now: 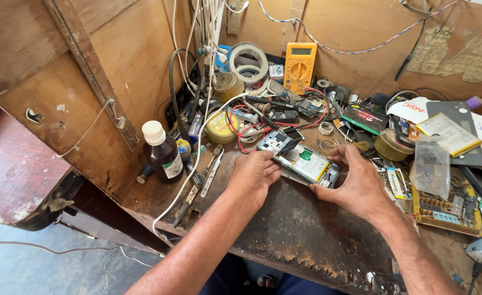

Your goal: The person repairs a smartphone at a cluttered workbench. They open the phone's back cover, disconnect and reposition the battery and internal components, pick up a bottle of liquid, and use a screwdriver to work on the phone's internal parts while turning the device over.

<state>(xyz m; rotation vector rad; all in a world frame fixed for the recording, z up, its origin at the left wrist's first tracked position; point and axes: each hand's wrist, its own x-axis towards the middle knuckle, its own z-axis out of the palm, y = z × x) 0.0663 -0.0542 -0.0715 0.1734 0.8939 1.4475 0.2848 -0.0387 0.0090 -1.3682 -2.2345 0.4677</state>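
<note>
Wooden and badly scratched, the workbench carries an opened phone with its back cover off, lying near the middle between the person's two hands. The left hand grips the phone's near left edge, fingers curled onto its frame close to the camera end. The right hand holds the opposite end, thumb and fingers closed around the lower right corner, so the phone is pinched from both sides and sits slightly tilted just above or on the bench; which of the two cannot be told.

Left of the hands stands a brown glass bottle with a white cap, and between it and the left hand lie metal tweezers. Behind the phone, a yellow multimeter leans against the plywood back wall, with rolls of tape hanging beside it and red and black wires tangled below. To the right lie a small clear plastic bag and a yellow circuit board, well apart from the phone.
</note>
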